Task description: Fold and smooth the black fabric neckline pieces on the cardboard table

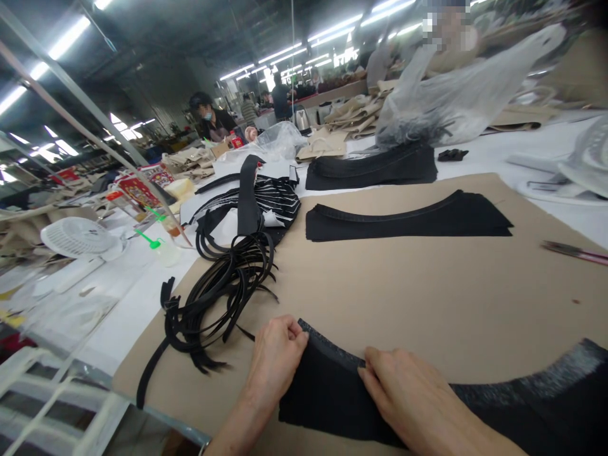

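A curved black fabric panel [332, 399] lies on the brown paper in front of me, with a greyish, speckled band along its concave upper edge. Its upper left corner is pinched between the thumb and fingers of my left hand [278, 354]. Farther right along the same edge, my right hand [403, 386] grips the band with thumb and forefinger, its other fingers curled. The right hand and forearm cover part of the panel. Left of my left hand lies a tangled bundle of narrow black strips [223, 297].
Stacked black panels [403, 221] lie ahead, with another stack [370, 170] behind. Scissors [574, 252] rest at the right. A clear plastic bag [465, 95] stands at the back. A white fan [80, 237] and green-tipped bottle [161, 250] are at left. A co-worker [213, 120] is farther off.
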Demonstrator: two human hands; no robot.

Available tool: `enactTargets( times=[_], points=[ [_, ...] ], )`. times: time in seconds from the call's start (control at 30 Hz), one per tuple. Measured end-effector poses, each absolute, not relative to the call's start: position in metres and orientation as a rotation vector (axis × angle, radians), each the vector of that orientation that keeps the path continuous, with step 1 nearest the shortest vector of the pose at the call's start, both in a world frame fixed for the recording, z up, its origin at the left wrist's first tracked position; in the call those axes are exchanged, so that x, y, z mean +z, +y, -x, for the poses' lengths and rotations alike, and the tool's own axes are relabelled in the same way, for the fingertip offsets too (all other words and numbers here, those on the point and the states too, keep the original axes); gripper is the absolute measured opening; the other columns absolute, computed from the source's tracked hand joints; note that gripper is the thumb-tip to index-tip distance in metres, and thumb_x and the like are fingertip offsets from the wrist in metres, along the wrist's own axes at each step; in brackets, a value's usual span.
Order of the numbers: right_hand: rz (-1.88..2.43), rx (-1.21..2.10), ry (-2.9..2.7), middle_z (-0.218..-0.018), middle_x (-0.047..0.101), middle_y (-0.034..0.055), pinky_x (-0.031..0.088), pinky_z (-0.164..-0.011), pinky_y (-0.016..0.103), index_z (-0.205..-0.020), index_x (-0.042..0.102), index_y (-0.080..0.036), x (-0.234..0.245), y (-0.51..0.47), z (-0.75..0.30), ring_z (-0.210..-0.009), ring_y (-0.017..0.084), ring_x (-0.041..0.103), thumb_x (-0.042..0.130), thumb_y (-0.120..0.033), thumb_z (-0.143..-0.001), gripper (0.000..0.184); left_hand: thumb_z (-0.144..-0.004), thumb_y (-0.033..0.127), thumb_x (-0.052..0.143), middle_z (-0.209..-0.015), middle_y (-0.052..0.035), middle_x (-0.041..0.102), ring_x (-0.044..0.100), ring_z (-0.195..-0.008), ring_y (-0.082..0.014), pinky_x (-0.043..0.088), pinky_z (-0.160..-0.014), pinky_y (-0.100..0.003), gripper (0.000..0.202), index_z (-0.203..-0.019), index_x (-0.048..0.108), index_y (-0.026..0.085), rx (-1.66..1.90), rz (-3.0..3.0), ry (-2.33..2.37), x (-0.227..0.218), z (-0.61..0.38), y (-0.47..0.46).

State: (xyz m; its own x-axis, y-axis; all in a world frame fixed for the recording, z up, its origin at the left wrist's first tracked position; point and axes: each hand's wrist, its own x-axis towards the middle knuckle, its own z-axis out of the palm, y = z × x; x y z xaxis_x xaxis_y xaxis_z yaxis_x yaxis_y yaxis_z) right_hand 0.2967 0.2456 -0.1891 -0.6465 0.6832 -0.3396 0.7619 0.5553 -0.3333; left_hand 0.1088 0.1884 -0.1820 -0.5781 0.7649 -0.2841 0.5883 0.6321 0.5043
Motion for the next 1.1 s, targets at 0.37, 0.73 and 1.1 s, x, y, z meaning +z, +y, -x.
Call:
enactTargets(
  times=[0.37, 0.73, 1.1],
  points=[
    [-1.328, -0.535, 2.674, -0.068, 0.065, 0.0081, 0.038, -0.056, 0.027, -0.073, 0.062, -0.02, -0.191, 0.242, -0.296, -0.066, 0.023, 0.066, 0.05, -0.022, -0.089, 0.02, -0.079, 0.005, 0.054, -0.08, 0.0024, 0.055, 0.053, -0.078, -0.0139, 0.038, -0.071, -0.025, 0.017, -0.083, 0.052, 0.021, 0.736, -1.469, 2.332, -0.188, -0.115, 0.178],
    [-1.318, -0.564, 2.671, -0.067, 0.065, 0.0082, 0.041, -0.061, 0.026, -0.072, 0.064, -0.018, -0.183, 0.246, -0.293, -0.072, 0.023, 0.067, 0.055, -0.021, -0.086, 0.017, -0.093, 0.007, 0.036, -0.11, -0.0091, 0.06, 0.056, -0.103, -0.0196, 0.051, -0.084, -0.033, 0.041, -0.125, 0.057, 0.023, 0.504, -2.583, 1.755, -0.201, -0.101, 0.15],
    [-1.325, -0.557, 2.656, -0.067, 0.064, 0.0071, 0.042, -0.062, 0.026, -0.073, 0.065, -0.018, -0.177, 0.252, -0.301, -0.073, 0.022, 0.066, 0.058, -0.031, -0.089, 0.022, -0.088, 0.005, 0.039, -0.118, -0.0121, 0.056, 0.053, -0.115, -0.0247, 0.052, -0.091, -0.044, 0.045, -0.124, 0.058, 0.024, 0.371, -2.692, 1.829, -0.191, -0.114, 0.146]
  ],
)
